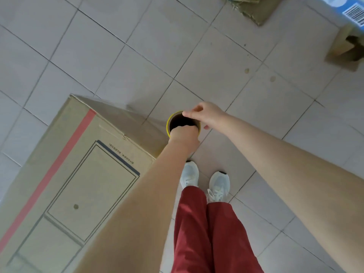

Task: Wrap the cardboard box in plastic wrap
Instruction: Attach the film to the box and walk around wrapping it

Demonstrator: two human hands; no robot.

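Head view, looking steeply down: a large brown cardboard box with a pink-red stripe and a dark printed rectangular frame on its top face is seen standing on the pale grey tiled floor, filling the lower left. Just beside its near right corner, an upright roll with a brown cardboard core and a yellow rim is seen end-on, its dark hollow facing the camera; the plastic wrap itself cannot be made out.

The left hand is closed around the near edge of the roll, with the fingers hooked into the hollow core. The right hand is placed at the far right rim, thumb and fingertips pinched on the edge, the other fingers curled down the outer side. The roll is thus gripped by both hands, close to the box; whether it touches the box cannot be told.

Below the hands, red trousers and two white trainers are seen on the tiles. At the upper right edge, another brown carton and a blue printed box with a barcode are partly shown.
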